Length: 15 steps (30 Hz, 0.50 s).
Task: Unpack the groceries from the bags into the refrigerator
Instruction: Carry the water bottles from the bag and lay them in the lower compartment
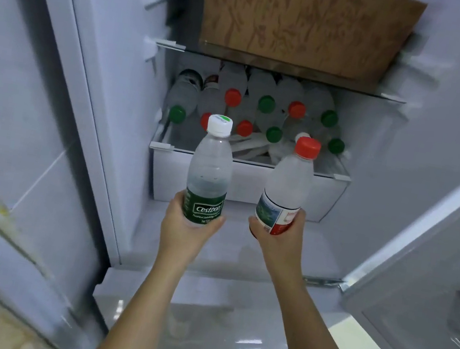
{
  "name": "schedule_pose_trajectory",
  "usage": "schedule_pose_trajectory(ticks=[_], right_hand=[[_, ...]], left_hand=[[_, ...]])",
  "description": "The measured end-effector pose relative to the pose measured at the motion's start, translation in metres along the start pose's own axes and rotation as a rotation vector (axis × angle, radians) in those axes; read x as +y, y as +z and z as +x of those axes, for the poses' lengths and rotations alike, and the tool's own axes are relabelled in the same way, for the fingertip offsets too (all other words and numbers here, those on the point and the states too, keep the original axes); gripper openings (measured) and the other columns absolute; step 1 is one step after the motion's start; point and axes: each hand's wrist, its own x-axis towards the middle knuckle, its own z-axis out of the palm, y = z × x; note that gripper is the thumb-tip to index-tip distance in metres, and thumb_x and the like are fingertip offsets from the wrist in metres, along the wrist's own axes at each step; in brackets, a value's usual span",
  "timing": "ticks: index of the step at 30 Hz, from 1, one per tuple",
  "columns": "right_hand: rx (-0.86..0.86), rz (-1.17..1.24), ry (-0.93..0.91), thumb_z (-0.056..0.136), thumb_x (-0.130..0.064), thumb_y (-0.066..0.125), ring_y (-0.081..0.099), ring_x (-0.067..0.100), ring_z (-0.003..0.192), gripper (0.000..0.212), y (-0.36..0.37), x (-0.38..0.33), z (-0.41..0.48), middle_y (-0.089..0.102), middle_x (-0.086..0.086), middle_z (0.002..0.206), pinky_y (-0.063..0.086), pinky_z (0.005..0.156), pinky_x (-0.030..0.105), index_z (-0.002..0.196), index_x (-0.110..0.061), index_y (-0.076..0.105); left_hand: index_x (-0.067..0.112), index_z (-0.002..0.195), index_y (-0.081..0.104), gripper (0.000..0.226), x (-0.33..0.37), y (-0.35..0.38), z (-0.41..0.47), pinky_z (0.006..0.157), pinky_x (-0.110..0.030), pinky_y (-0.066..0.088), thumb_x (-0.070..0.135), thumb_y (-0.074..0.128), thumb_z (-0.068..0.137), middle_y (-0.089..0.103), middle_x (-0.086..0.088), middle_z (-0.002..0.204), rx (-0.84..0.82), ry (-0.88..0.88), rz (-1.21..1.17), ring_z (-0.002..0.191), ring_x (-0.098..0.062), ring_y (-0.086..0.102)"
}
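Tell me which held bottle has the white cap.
The green-labelled Cestbon bottle in the left hand; the right hand holds a red-capped bottle.

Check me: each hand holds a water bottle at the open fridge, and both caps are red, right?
Not quite: in the head view the right hand holds a red-capped bottle, but the green-labelled bottle in the left hand has a white cap.

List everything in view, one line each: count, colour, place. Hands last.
green-label bottle: one, clear, white cap, upright in left hand
red-label bottle: one, clear, red cap, tilted in right hand
stacked bottles: at least nine, clear, green and red caps, lying on lower shelf
brown board: one, brown, on upper glass shelf
drawer: one, white, under lower shelf
refrigerator door: one, white, open at right
left hand: one, grips green-label bottle's base
right hand: one, grips red-label bottle's base
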Motion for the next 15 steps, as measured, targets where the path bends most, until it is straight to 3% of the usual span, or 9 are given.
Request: schedule_pose_trajectory(ticks=[5,8,15], right_hand=[[-0.009,-0.012,0.015,0.073,-0.009,0.083,0.064,-0.003,0.083,0.066,0.011,0.014,0.015,0.061,-0.01,0.103,0.055,0.076,0.024,0.124,-0.017,0.042],[-0.022,-0.014,0.019,0.072,-0.009,0.083,0.065,0.0,0.086,0.066,0.015,0.023,0.023,0.061,-0.008,0.105,0.058,0.079,0.031,0.123,-0.017,0.042],[-0.081,0.0,0.037,0.072,-0.005,0.082,0.066,0.006,0.085,0.06,0.019,0.039,0.036,0.064,-0.004,0.102,0.059,0.081,0.041,0.118,-0.017,0.046]], left_hand=[[0.029,0.108,0.049,0.056,-0.015,0.007,0.013,0.064,-0.009,0.042,0.02,0.087,0.067,0.059,0.022,0.094,-0.017,-0.018,0.037,0.086,0.007,0.057],[0.028,0.109,0.049,0.056,-0.02,0.011,0.019,0.06,-0.005,0.042,0.018,0.086,0.068,0.058,0.023,0.093,-0.022,-0.03,0.052,0.083,0.012,0.055],[0.028,0.112,0.051,0.057,-0.026,0.019,0.034,0.067,-0.01,0.045,0.018,0.086,0.068,0.064,0.014,0.099,-0.045,-0.015,0.074,0.091,0.001,0.062]])
